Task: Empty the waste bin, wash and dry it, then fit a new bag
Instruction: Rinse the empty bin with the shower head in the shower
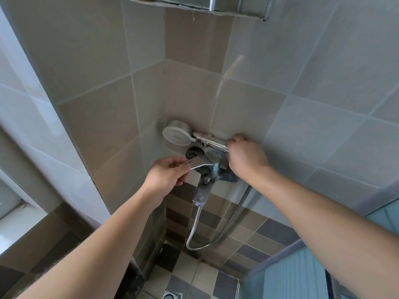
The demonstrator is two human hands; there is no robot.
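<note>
The left hand (167, 172) pinches the flat chrome mixer lever (203, 161). Just above, the round white shower head (176, 135) lies on the tap; the right hand (246, 155) grips its handle. The waste bin is out of view.

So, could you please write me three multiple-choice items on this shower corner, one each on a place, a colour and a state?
1. Where does the shower head sit?
A. On the floor
B. Above the tap, on the wall
C. In the left hand

2. What colour is the shower head?
A. White
B. Red
C. Black

3. What is the right hand doing?
A. Hanging idle
B. Pressing the floor drain
C. Gripping the shower handle

Answers: 1 B, it lies level above the tap body. 2 A, its round face is white. 3 C, its fingers curl round the handle's end, while the left hand pinches the tap lever.
</note>
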